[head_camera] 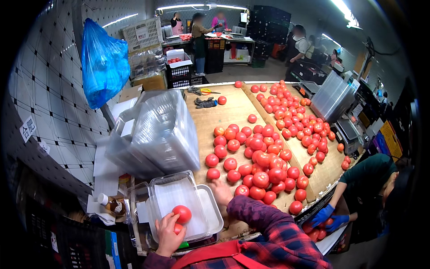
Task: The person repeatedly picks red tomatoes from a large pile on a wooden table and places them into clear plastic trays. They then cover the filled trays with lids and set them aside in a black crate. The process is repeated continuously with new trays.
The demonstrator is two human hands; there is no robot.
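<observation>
My left hand is over the near left part of a clear plastic clamshell container, its fingers on two red tomatoes. A white liner covers the container's bottom, and a white tray shows beneath and beside it. My right hand rests low over the wooden table, just right of the container and close to a tomato. It is blurred, and whether it holds anything is hidden. A large heap of tomatoes spreads to its right.
Stacked clear containers stand at the left, under a hanging blue plastic bag. Gloves and scissors lie at the table's far end. A divider separates more tomatoes. At right, a co-worker's blue-gloved hands touch tomatoes in a crate.
</observation>
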